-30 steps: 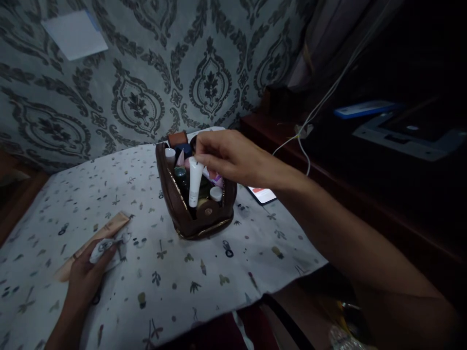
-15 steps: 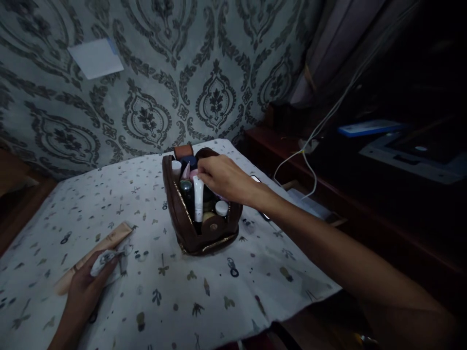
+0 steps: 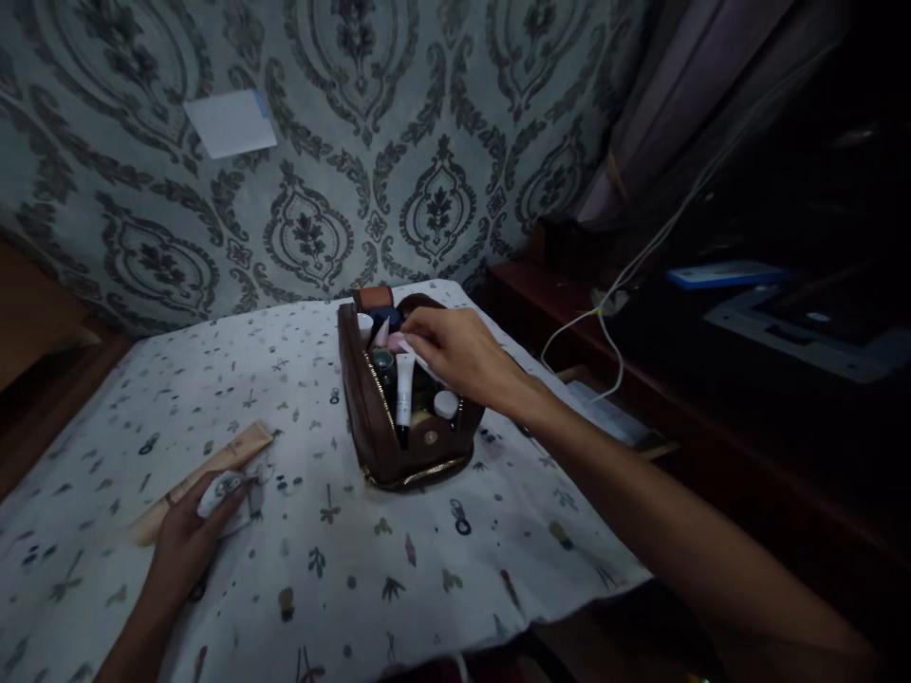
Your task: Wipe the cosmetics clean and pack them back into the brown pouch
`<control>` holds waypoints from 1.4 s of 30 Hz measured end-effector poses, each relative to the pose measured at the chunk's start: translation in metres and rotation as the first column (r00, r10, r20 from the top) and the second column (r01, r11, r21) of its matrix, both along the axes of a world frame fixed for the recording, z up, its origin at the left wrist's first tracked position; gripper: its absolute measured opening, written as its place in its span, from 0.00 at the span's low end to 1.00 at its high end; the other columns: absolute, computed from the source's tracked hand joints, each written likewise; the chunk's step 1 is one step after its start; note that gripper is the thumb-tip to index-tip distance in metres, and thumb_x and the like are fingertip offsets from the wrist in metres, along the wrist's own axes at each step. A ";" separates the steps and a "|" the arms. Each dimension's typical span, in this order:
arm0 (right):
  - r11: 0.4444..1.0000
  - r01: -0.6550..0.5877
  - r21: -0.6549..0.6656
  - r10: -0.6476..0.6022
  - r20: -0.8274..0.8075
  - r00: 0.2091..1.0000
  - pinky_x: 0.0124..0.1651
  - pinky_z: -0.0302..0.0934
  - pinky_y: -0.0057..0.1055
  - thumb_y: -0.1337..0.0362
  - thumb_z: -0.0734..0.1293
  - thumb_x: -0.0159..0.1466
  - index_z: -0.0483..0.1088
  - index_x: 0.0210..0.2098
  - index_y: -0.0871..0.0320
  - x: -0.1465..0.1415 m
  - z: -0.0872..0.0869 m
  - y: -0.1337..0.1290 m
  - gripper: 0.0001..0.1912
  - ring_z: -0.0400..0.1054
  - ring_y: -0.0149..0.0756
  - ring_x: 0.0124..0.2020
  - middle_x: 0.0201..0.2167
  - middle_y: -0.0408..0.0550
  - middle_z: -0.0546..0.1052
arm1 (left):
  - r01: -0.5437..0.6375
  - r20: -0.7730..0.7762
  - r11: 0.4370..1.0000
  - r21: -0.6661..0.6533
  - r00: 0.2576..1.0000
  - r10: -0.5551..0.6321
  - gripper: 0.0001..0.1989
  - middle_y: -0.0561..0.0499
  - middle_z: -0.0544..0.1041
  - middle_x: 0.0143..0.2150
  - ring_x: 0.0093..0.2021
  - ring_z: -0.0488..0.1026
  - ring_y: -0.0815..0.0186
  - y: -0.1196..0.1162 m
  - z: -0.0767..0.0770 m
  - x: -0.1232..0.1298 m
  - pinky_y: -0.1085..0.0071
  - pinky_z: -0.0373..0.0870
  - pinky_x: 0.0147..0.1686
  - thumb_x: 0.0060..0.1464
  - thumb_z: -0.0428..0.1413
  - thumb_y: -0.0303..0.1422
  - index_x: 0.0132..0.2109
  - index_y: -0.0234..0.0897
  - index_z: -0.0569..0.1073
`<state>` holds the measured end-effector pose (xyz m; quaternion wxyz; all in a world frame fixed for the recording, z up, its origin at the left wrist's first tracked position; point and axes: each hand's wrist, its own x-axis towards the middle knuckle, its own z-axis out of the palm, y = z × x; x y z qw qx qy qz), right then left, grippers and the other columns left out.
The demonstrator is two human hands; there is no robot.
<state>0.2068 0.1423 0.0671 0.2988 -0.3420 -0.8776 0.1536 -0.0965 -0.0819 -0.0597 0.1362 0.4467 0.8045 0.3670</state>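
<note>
A brown zippered bag point(image 3: 370, 417) stands unzipped on the patterned white cloth, filled with several tubes and jars. Among them are a white tube with a black cap point(image 3: 404, 391) and a white-lidded jar point(image 3: 446, 405). My right hand point(image 3: 455, 349) is over the bag's right side, fingers closed on a slim pale item, too dark to name. At the lower left, my left hand point(image 3: 195, 522) is wrapped round a small white object with a dark print point(image 3: 220, 490). Beside and partly under that hand lies a long beige tube point(image 3: 238, 450).
The cloth point(image 3: 299, 569) covers the table up to the patterned wall. A white cable point(image 3: 644, 251) hangs at the right above an open drawer with something pale inside point(image 3: 604, 415). A blue-edged object point(image 3: 726, 275) lies farther right.
The view has shifted a little, moving the scene rightward. Above the bag, my right hand has turned slightly, and a pale item now shows under its fingers. My left hand keeps its hold.
</note>
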 end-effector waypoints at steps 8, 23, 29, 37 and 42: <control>0.984 -0.176 0.034 0.179 -0.283 0.942 0.32 0.63 0.28 0.64 0.63 0.68 0.76 0.43 0.56 0.009 -0.031 -0.071 0.10 0.72 0.32 0.26 0.28 0.44 0.80 | -0.096 -0.259 0.994 0.053 0.960 0.106 0.23 0.45 0.80 0.43 0.44 0.75 0.52 -0.010 0.027 -0.002 0.61 0.71 0.45 0.58 0.49 0.52 0.46 0.40 0.75; 0.612 -0.484 -0.626 0.353 -0.331 0.875 0.28 0.59 0.24 0.65 0.64 0.65 0.74 0.39 0.58 -0.102 -0.115 -0.144 0.08 0.67 0.27 0.22 0.23 0.39 0.72 | 0.060 -0.415 0.888 -0.455 0.868 -0.271 0.21 0.39 0.77 0.47 0.44 0.75 0.51 -0.003 0.037 -0.044 0.64 0.68 0.36 0.56 0.48 0.44 0.50 0.36 0.73; 0.025 -0.583 -0.812 -0.222 -0.573 0.789 0.35 0.67 0.27 0.56 0.68 0.66 0.69 0.50 0.58 -0.160 -0.142 -0.163 0.17 0.74 0.30 0.30 0.32 0.43 0.73 | 0.048 -0.104 0.971 -0.233 0.992 -0.074 0.21 0.47 0.80 0.32 0.35 0.77 0.54 0.002 0.039 -0.045 0.65 0.68 0.33 0.46 0.55 0.50 0.38 0.38 0.74; -0.051 -0.785 -0.618 -0.257 -0.751 0.608 0.43 0.71 0.37 0.44 0.63 0.67 0.63 0.60 0.45 -0.176 -0.144 -0.182 0.26 0.75 0.36 0.41 0.52 0.46 0.76 | 0.082 0.251 0.990 0.119 0.962 -0.110 0.29 0.51 0.76 0.29 0.33 0.75 0.57 -0.012 0.032 0.022 0.59 0.74 0.40 0.49 0.55 0.57 0.44 0.35 0.73; -0.054 -0.680 -0.732 -0.382 -0.614 0.691 0.42 0.72 0.37 0.47 0.57 0.71 0.67 0.57 0.47 -0.173 -0.143 -0.179 0.21 0.74 0.38 0.46 0.52 0.46 0.77 | 0.137 -0.085 0.964 0.226 0.989 -0.120 0.30 0.36 0.72 0.55 0.59 0.69 0.48 -0.022 0.004 0.038 0.49 0.63 0.62 0.62 0.46 0.50 0.60 0.32 0.66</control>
